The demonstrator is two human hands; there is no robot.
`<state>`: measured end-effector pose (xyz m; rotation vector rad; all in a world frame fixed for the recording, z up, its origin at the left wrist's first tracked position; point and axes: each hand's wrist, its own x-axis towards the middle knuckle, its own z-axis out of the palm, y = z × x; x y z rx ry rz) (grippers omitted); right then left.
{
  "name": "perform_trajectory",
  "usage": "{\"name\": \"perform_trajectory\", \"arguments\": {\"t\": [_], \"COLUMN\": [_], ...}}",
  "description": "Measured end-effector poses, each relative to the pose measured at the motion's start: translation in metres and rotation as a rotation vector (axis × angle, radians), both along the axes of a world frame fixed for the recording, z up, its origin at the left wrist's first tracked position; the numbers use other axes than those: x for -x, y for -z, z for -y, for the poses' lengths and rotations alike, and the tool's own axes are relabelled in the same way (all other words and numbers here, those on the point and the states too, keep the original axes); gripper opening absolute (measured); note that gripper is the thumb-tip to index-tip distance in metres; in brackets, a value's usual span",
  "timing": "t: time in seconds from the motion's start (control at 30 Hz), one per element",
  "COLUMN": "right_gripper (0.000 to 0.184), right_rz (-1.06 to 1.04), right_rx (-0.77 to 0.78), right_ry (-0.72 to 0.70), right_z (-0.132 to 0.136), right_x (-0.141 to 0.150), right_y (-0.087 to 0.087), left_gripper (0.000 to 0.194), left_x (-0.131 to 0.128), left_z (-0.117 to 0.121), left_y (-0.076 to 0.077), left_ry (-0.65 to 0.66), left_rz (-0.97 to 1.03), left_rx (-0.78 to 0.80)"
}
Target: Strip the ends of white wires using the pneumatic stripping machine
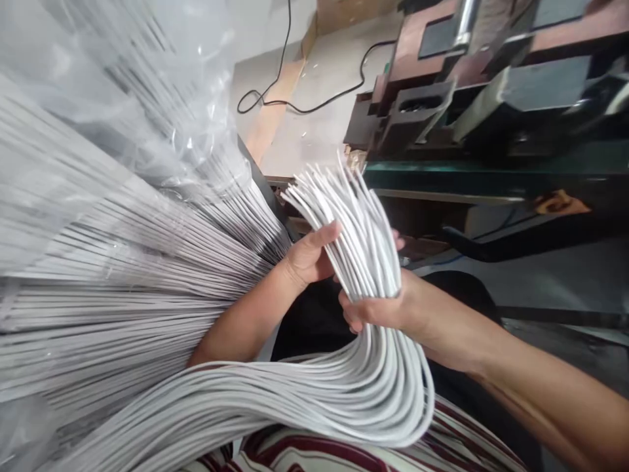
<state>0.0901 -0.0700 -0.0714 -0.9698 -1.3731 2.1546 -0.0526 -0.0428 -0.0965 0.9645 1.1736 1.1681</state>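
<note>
A thick bundle of white cables [366,262] curves up from my lap and fans out at its cut ends near the middle of the view. My right hand [378,308] is closed around the bundle just below the fanned ends. My left hand [309,255] rests against the bundle's left side, thumb along the cables and fingers behind them. The lower run of the bundle [295,400] sweeps left across my striped clothing [314,452].
A large stock of white cables in a clear plastic bag [113,216] fills the left side. A dark metal machine [472,85] on a green bench edge [491,174] stands at the upper right. A black cord [314,105] lies on the grey surface behind.
</note>
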Motion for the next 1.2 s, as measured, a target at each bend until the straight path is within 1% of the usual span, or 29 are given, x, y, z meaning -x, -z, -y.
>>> {"name": "perform_trajectory", "arguments": {"t": [0.03, 0.07, 0.13, 0.17, 0.2, 0.23, 0.27, 0.3, 0.33, 0.37, 0.43, 0.5, 0.53, 0.57, 0.63, 0.73, 0.83, 0.93, 1.07, 1.2], "right_gripper": [0.011, 0.012, 0.015, 0.015, 0.016, 0.016, 0.015, 0.014, 0.012, 0.009, 0.003, 0.002, 0.003, 0.001, 0.002, 0.006, 0.010, 0.016, 0.034, 0.051], "right_rz": [0.024, 0.048, 0.071, 0.067, 0.058, 0.045, 0.027, 0.004, -0.024, -0.051, -0.074, -0.079, -0.077, -0.077, -0.081, -0.092, -0.094, -0.105, -0.172, -0.254], "right_rx": [-0.060, -0.099, -0.136, -0.148, -0.154, -0.150, -0.128, -0.075, 0.015, 0.143, 0.452, 0.492, 0.495, 0.492, 0.472, 0.426, 0.367, 0.289, 0.120, -0.041], "right_ry": [-0.003, 0.003, 0.049, 0.076, 0.098, 0.110, 0.111, 0.112, 0.115, 0.136, 0.174, 0.168, 0.167, 0.170, 0.189, 0.226, 0.262, 0.304, 0.384, 0.427], "right_z": [0.000, -0.001, -0.004, -0.006, -0.010, -0.013, -0.017, -0.021, -0.024, -0.026, -0.028, -0.028, -0.028, -0.028, -0.027, -0.024, -0.016, -0.007, 0.001, -0.002], "right_x": [0.001, 0.003, 0.006, 0.008, 0.011, 0.013, 0.017, 0.020, 0.024, 0.028, 0.036, 0.042, 0.044, 0.046, 0.048, 0.046, 0.042, 0.040, 0.042, 0.042], "right_y": [-0.007, -0.014, -0.025, -0.029, -0.029, -0.027, -0.022, -0.015, -0.005, 0.005, 0.024, 0.037, 0.040, 0.042, 0.043, 0.038, 0.029, 0.018, 0.005, -0.002], "left_gripper": [0.040, 0.037, 0.027, 0.023, 0.019, 0.014, 0.009, 0.011, 0.018, 0.017, 0.024, 0.025, 0.023, 0.025, 0.030, 0.027, 0.018, 0.015, 0.018, 0.010], "left_x": [-0.004, -0.007, -0.008, -0.007, -0.005, -0.004, -0.002, 0.000, 0.002, 0.004, 0.008, 0.012, 0.014, 0.016, 0.018, 0.017, 0.012, 0.006, -0.001, -0.010], "left_z": [0.001, 0.002, 0.003, 0.002, 0.000, -0.003, -0.007, -0.012, -0.018, -0.023, -0.032, -0.037, -0.039, -0.039, -0.038, -0.031, -0.022, -0.009, 0.007, 0.010], "left_y": [-0.017, -0.034, -0.067, -0.079, -0.087, -0.091, -0.088, -0.081, -0.069, -0.054, -0.020, 0.007, 0.017, 0.024, 0.032, 0.032, 0.023, 0.004, -0.026, -0.048], "left_ry": [0.176, 0.300, 0.320, 0.356, 0.368, 0.372, 0.355, 0.311, 0.252, 0.190, 0.132, 0.105, 0.095, 0.094, 0.095, 0.102, 0.096, 0.053, 0.036, -0.041], "left_rz": [0.097, 0.142, 0.082, 0.081, 0.109, 0.168, 0.237, 0.309, 0.380, 0.446, 0.450, 0.434, 0.427, 0.420, 0.406, 0.388, 0.361, 0.357, 0.334, 0.286], "left_rx": [0.001, 0.014, 0.077, 0.105, 0.103, 0.084, 0.083, 0.092, 0.144, 0.270, 0.356, 0.391, 0.394, 0.392, 0.380, 0.404, 0.414, 0.352, 0.240, 0.088]}}
